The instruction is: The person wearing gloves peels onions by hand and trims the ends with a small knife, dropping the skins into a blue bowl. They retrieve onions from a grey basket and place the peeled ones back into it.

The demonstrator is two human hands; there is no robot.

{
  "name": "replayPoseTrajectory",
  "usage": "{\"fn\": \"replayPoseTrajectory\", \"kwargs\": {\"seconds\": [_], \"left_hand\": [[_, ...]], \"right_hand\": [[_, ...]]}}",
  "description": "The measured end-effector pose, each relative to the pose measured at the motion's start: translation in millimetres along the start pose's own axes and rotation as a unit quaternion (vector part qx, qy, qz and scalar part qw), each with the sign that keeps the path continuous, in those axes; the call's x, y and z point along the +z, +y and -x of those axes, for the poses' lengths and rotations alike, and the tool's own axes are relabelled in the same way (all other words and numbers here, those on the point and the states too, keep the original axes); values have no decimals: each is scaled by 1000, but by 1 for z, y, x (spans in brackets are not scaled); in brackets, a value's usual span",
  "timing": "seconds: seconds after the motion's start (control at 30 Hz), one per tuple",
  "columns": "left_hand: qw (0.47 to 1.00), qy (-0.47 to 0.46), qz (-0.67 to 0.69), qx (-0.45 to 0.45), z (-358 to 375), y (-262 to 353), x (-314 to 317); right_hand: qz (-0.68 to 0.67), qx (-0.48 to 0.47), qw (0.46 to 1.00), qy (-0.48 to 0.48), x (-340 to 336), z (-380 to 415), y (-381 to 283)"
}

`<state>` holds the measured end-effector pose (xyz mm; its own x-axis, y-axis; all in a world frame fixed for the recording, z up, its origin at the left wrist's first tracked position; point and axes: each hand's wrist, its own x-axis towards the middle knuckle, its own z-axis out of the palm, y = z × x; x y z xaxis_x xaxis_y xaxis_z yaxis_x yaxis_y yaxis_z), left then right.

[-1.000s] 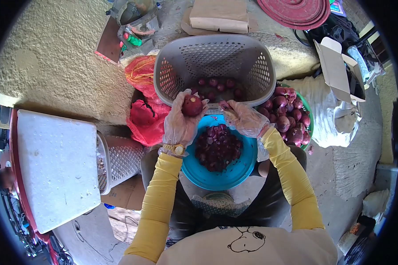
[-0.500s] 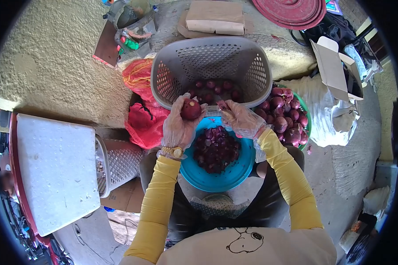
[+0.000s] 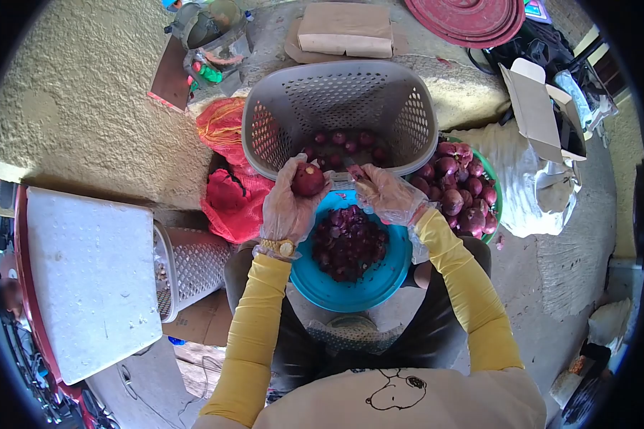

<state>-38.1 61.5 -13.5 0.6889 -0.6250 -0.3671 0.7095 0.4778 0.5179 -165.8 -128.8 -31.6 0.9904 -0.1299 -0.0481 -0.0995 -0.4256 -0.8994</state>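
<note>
My left hand (image 3: 291,204), in a clear plastic glove, is closed round a red onion (image 3: 308,179) with a pale cut spot on top. My right hand (image 3: 388,194), gloved likewise, grips a small knife (image 3: 355,171); its reddish-stained blade points up and left, and the fingers partly hide it. Both hands hover over the far rim of a blue basin (image 3: 310,279) on my lap side. Dark purple onion skins (image 3: 349,243) are heaped in that basin. Just beyond, a grey perforated basket (image 3: 336,86) holds several peeled red onions (image 3: 338,138).
To my right, a green-rimmed basin (image 3: 500,187) is piled with unpeeled red onions (image 3: 454,187), beside a white sack (image 3: 529,207). Red net bags (image 3: 232,193) lie left of the basket. A white foam lid (image 3: 86,279) and a second basket (image 3: 193,264) stand at the left.
The knife in my right hand has tilted and shows more clearly, slightly nearer the left hand. My left hand keeps the onion in nearly the same place.
</note>
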Motion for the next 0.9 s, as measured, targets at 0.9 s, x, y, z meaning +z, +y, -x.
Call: {"fn": "replayPoseTrajectory", "kwargs": {"seconds": [0.9], "left_hand": [[999, 2, 15, -34, -1, 4, 1]], "right_hand": [[-634, 53, 763, 111, -31, -9, 0]]}}
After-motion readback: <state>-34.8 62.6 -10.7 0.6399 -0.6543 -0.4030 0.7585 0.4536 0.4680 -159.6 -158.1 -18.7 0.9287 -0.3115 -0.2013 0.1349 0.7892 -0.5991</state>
